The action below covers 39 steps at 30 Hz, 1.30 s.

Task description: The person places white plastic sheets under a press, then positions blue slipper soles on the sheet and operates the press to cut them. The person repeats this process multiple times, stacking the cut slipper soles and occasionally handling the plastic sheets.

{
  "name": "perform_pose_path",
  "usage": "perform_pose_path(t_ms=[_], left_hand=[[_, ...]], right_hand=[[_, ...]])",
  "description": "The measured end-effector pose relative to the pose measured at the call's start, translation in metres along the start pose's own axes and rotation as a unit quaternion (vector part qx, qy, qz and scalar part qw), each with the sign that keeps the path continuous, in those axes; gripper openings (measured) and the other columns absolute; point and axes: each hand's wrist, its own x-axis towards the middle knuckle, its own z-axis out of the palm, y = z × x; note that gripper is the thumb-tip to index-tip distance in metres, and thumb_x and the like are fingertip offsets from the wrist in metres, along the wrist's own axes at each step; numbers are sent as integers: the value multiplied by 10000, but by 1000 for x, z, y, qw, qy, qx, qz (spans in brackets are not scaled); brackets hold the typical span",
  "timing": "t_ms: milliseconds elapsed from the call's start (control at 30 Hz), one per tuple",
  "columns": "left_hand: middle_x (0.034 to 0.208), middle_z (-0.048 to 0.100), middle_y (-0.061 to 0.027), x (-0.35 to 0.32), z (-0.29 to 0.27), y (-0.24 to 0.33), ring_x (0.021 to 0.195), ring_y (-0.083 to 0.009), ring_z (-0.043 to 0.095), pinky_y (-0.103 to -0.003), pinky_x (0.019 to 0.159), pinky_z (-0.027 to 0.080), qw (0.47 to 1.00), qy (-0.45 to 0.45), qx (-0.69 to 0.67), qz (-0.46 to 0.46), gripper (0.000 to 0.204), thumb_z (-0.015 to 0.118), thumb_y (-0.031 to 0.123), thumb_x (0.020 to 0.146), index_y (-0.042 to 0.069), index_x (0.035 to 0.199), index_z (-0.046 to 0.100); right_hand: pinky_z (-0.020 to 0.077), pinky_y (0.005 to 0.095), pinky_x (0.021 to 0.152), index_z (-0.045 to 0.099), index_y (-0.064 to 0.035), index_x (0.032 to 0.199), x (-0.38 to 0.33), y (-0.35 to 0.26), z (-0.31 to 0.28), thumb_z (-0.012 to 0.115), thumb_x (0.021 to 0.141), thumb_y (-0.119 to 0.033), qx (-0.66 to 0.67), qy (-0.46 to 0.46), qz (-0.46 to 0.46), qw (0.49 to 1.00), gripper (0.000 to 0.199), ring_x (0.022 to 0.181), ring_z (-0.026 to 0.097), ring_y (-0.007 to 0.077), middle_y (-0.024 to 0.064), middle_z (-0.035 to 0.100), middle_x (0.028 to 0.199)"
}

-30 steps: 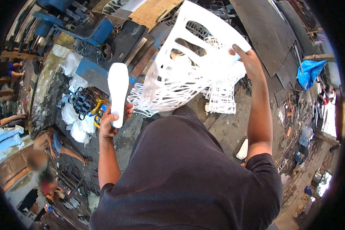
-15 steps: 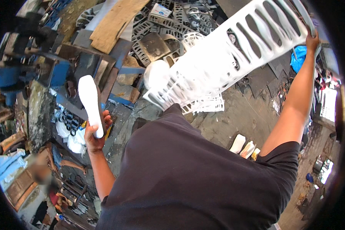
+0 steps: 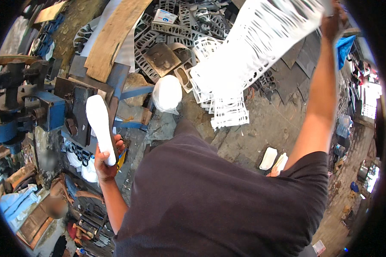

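My left hand (image 3: pixel 108 159) is closed round the lower end of a stack of white shoe insoles (image 3: pixel 99 124), held upright at the left, thumb in front and fingers behind. Far out at the upper right, my right hand (image 3: pixel 333 23) is closed at the corner of a long white cut-out sheet (image 3: pixel 274 40), its fingers a little blurred. Rows of slots run through this sheet. Its lower end hangs over more white slotted sheets (image 3: pixel 230 115) on the ground; glare hides where one stops and another starts.
A blue and dark metal press (image 3: pixel 51 109) stands at the left, beside a wooden plank (image 3: pixel 116 40). A white plastic bundle (image 3: pixel 167 95) lies ahead of me. Dark slotted offcuts (image 3: pixel 193 25) are heaped behind it. Pale insole stacks (image 3: pixel 268 158) lie near my right arm. Another person sits at lower left.
My right hand has moved up and slightly left, swinging the slotted sheet up with it. The left hand still grips the insoles. The whole view has shifted a little.
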Motion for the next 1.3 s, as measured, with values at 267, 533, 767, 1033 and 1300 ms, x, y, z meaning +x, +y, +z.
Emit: perform_pose_path(t_ms=[267,533,767,1033,1300], left_hand=[[1273,566,-254,18,14,-8,1095,-331,629,-462,976,503,1000,-3,3,-12,803,638,201,722,18,1444,340],[1257,560,-229,48,32,-23,1116,-292,607,-422,963,517,998,-22,46,27,747,508,-53,782,23,1480,252],[1310,469,-262,53,25,-58,1241,-382,482,-438,1044,384,783,65,551,281,720,640,41,767,13,1425,350],[1319,454,-240,49,30,-29,1211,-372,490,-443,1005,416,831,112,460,293,1027,856,207,728,19,1478,180],[1374,413,-284,90,21,-39,1257,-462,453,-497,1017,420,755,54,498,423,919,788,35,696,2,1440,250]], right_hand=[[397,488,1090,447,-159,1424,-297,-259,-161,530,832,50,247,-525,15,815,634,1318,356,432,184,420,1420],[544,325,824,576,-36,1301,-110,-453,-248,722,869,-252,641,-535,264,483,505,935,668,222,147,660,1125],[559,311,666,482,14,1365,56,-535,-312,702,855,-542,680,-624,298,241,786,758,677,182,174,658,1023],[490,450,870,468,-41,1283,35,-561,-363,564,873,-214,709,-539,275,362,455,969,658,414,290,659,1027],[492,450,818,454,-106,1247,41,-578,-380,531,901,-107,591,-522,377,485,354,881,673,419,229,683,924]])
